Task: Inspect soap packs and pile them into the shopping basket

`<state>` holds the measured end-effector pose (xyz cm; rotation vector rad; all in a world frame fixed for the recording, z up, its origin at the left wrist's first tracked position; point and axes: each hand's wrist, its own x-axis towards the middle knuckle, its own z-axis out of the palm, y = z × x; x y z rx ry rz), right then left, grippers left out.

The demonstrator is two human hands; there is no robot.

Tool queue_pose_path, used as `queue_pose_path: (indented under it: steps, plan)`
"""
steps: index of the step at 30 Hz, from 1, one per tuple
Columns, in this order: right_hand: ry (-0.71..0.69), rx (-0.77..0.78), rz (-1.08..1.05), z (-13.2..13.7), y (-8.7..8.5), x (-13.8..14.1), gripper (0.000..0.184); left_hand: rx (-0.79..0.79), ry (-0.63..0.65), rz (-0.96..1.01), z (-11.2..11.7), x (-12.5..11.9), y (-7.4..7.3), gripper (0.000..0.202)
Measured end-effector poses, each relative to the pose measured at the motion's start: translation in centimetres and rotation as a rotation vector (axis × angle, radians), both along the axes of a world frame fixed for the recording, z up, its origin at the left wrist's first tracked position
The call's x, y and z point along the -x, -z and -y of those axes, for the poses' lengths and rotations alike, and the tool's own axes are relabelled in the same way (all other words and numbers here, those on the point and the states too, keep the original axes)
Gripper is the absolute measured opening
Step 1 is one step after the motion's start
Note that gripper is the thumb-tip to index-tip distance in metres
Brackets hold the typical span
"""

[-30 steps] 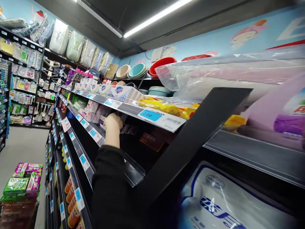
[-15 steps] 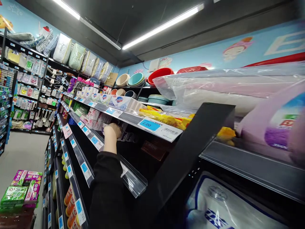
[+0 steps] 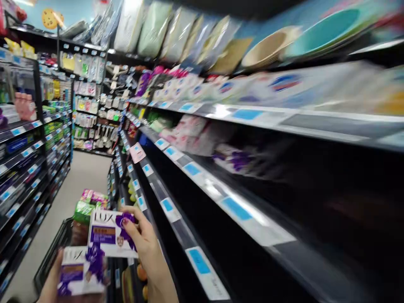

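Note:
My right hand (image 3: 142,235) grips a white and purple LUX soap box (image 3: 105,235), thumb across its front and fingers on the top edge. Lower down, my left hand (image 3: 53,277) holds a second LUX soap box (image 3: 75,273), which is slightly blurred and overlaps the bottom corner of the first. Both boxes face me. Behind them a dark shopping basket (image 3: 47,256) shows its rim, with green and pink packs (image 3: 86,206) at its far end. The lower part of the left hand is cut off by the frame.
To the right runs a long shelf (image 3: 202,176) with price tags. Purple and white boxes (image 3: 233,158) lie on it, and white soap boxes (image 3: 227,88) line the shelf above. Stocked racks (image 3: 28,139) stand left of the aisle floor (image 3: 83,172).
My right hand has come out of the shelf, down and left, with a LUX soap box. My left hand has entered the view holding another. The camera has turned left.

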<state>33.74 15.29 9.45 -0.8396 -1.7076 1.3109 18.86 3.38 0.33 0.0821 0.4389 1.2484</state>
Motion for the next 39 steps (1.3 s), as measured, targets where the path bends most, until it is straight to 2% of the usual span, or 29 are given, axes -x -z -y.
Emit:
queue_pose_path:
  steps: [2,4,6,8,11,13,15,17,19,22,25,28,32,34,36,38,39]
  plan:
    - [-0.106,0.039,0.033,1.7,2.9,1.3,0.021,0.022,-0.059,0.039,0.0,-0.2,1.5,0.077]
    - [-0.118,0.024,0.098,2.7,5.0,2.0,0.020,-0.032,-0.085,0.134,-0.1,-0.5,3.1,0.071]
    - [-0.089,-0.061,0.220,3.1,6.5,2.2,0.020,-0.069,-0.079,0.206,0.0,-0.8,4.4,0.065]
    - [-0.096,-0.146,0.317,3.3,7.3,2.0,0.020,-0.044,-0.063,0.226,0.3,-1.1,5.4,0.064]
    - [-0.254,-0.107,0.279,3.7,8.0,1.2,0.025,0.021,-0.069,0.235,1.0,-1.3,6.3,0.065]
    - [-0.340,-0.065,0.251,4.0,8.1,0.7,0.053,0.014,-0.089,0.236,1.1,-1.4,6.5,0.067]
    - [-0.359,-0.102,0.328,4.2,7.8,0.4,0.080,0.000,-0.105,0.211,1.1,-1.3,6.5,0.066]
    - [-0.354,-0.187,0.437,4.1,7.4,0.2,0.085,0.035,-0.086,0.199,0.9,-1.3,6.3,0.063]
    - [-0.376,-0.252,0.476,3.6,7.2,-0.1,0.080,0.086,-0.045,0.227,0.8,-1.3,6.3,0.062]
    - [-0.418,-0.249,0.365,2.6,7.8,-0.9,0.072,0.061,-0.050,0.242,0.8,-1.1,6.5,0.063]
    - [-0.421,-0.146,0.097,2.1,9.0,-1.9,0.073,0.016,-0.090,0.213,0.9,-0.9,6.9,0.066]
    - [-0.437,-0.028,-0.159,2.3,10.1,-2.1,0.071,0.015,-0.045,0.212,1.0,-0.5,6.8,0.065]
    - [-0.437,0.120,-0.468,2.5,11.7,-0.8,0.051,0.000,-0.017,0.217,1.0,-0.3,6.0,0.058]
    - [-0.404,0.214,-0.535,2.3,13.0,-0.1,0.056,-0.015,0.000,0.253,1.0,-0.3,5.4,0.058]
    - [-0.369,0.281,-0.476,2.2,14.4,0.2,0.066,-0.040,0.007,0.288,0.9,-0.5,4.9,0.060]
    - [-0.358,0.315,-0.466,2.3,15.5,0.4,0.077,-0.061,0.000,0.311,0.9,-0.6,4.7,0.059]
    - [-0.340,0.335,-0.525,2.6,15.7,0.6,0.082,-0.068,-0.005,0.318,0.9,-0.6,4.8,0.057]
